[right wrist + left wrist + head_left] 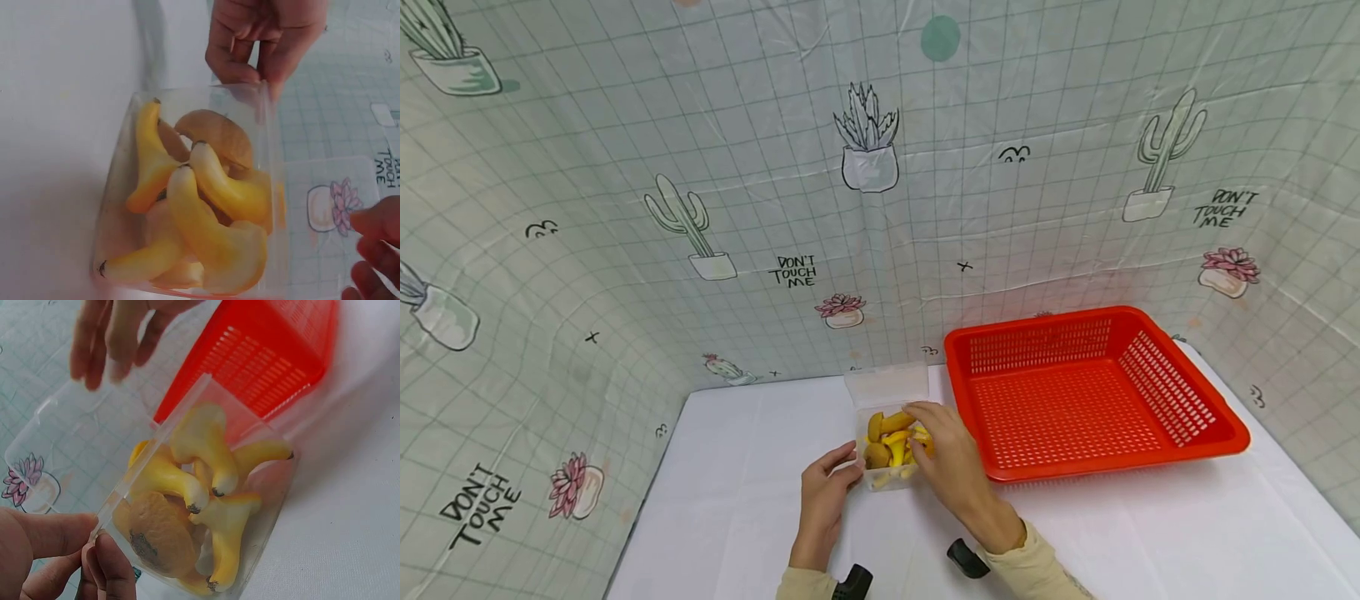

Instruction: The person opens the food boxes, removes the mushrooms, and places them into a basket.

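A clear plastic box (860, 427) stands on the white table, its see-through lid (887, 385) flipped back behind it. Inside lie several yellow mushrooms (209, 234) with dark stem ends, along with brown-capped ones (161, 534). My left hand (822, 504) pinches the box's rim at the left front corner between thumb and fingers. Over the box's right side hovers my right hand (955, 458), fingers spread and loosely bent. In the left wrist view its fingertips hang above the rim with nothing between them.
Right of the box stands a large red plastic basket (1075, 408) with slotted walls, close by my right hand. A grid-patterned cloth (760, 208) with cactus drawings rises behind the table (730, 483). Black straps (967, 558) sit at both wrists.
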`<state>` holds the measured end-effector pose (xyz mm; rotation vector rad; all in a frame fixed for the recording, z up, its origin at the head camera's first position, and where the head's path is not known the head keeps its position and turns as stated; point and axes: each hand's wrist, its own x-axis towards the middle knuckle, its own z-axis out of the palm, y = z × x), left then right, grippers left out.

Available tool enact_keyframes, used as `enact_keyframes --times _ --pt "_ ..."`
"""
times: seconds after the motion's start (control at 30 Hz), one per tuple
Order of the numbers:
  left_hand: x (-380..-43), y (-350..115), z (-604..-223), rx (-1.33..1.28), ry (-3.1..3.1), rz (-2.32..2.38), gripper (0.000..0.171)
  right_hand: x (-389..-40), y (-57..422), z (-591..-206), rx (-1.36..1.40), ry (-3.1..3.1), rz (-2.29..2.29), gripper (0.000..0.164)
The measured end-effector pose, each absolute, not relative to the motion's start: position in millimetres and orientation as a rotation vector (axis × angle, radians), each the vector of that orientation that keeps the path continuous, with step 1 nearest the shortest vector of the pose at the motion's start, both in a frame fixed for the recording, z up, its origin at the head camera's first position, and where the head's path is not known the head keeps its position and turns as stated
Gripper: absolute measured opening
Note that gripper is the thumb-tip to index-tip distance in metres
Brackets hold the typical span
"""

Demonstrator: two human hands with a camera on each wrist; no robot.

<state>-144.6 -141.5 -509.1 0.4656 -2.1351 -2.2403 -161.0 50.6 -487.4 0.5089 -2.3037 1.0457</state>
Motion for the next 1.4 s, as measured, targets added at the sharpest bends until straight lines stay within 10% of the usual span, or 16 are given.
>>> enact_keyframes --times 1.4 --pt "-143.0 -139.4 -508.5 0.495 -2.093 -2.262 0.045 -166.7 39.8 -490.4 0.476 -2.505 0.885 0.019"
